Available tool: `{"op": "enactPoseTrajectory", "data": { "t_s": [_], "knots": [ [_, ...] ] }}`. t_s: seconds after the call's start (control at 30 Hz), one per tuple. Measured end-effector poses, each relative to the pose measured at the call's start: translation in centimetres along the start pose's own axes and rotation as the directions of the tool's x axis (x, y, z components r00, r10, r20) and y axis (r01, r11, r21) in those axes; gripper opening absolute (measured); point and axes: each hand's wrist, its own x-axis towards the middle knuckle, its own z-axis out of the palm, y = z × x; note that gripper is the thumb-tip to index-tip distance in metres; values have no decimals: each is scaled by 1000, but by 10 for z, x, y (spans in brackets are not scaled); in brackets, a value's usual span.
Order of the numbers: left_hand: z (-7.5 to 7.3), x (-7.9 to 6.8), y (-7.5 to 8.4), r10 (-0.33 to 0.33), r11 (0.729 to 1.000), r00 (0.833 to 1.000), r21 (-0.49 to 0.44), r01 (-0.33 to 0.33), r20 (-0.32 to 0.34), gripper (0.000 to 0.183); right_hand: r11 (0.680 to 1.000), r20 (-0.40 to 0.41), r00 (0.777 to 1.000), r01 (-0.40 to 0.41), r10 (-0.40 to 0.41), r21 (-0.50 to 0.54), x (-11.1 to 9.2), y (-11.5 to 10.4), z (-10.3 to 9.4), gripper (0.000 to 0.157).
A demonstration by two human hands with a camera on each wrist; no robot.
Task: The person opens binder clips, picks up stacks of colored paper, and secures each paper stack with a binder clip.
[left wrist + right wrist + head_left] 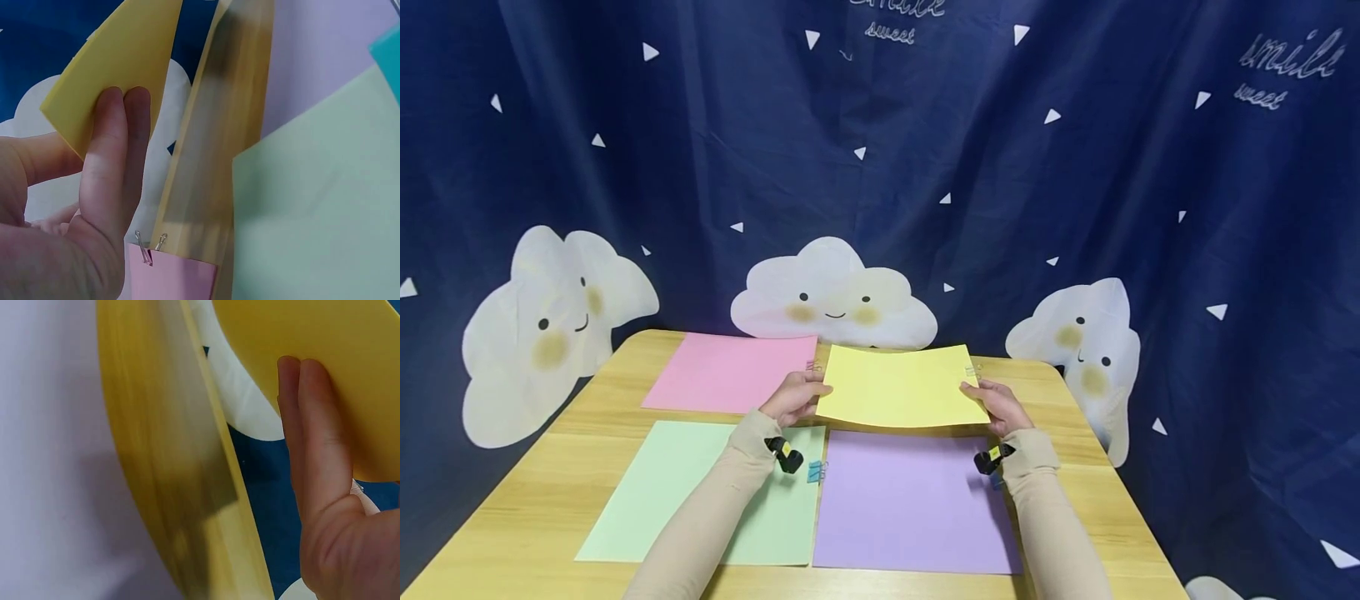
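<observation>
Yellow paper (898,387) is held up off the back of the table, sagging slightly in the middle. My left hand (793,398) pinches its left edge, thumb on top and fingers (103,156) underneath. At the opposite edge my right hand (1000,406) does the same, its fingers (322,431) stretched along the underside. A clip (972,372) sits on the paper's right edge. Below and in front lies purple paper (913,508), with green paper (655,492) to its left. Pink paper (722,371) lies at the back left.
A pale wooden table (1093,500) carries the papers. Clips are on the right edges of the others: a pink clip (811,366), a blue clip (815,472), and another partly hidden by my right wrist. A dark blue curtain (880,192) with clouds hangs behind the table.
</observation>
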Motion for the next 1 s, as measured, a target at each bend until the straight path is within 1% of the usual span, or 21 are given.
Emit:
{"op": "enactPoseTrajectory", "data": {
  "t_s": [0.13, 0.3, 0.47, 0.6, 0.8, 0.93, 1.0],
  "knots": [
    [0, 3, -5, -1, 1000, 1000, 12, 1, -11, 55, 1000, -43, 999, -8, 7, -21, 5, 5, 3, 64],
    [-2, 5, -12, -22, 999, 999, 48, 24, -41, 53, 998, -82, 996, -32, 28, -53, 8, 9, 4, 71],
    [1, 3, -10, -25, 999, 999, 41, 26, -31, 55, 998, -115, 993, -36, 30, -54, 10, 9, 3, 71],
    [2, 3, -11, -37, 998, 999, 40, 38, -23, 58, 997, -130, 991, -39, 30, -72, 12, 11, 3, 71],
    [3, 7, -16, -56, 997, 998, 43, 57, -21, 56, 991, -136, 990, -57, 40, -121, 13, 12, 4, 71],
    [3, 8, -17, -47, 999, 999, 21, 48, -9, 54, 982, -132, 990, -65, 42, -176, 12, 11, 3, 71],
    [4, 9, -17, -47, 999, 999, 6, 47, -4, 53, 984, -125, 991, -63, 42, -165, 13, 11, 3, 71]
  ]
}}
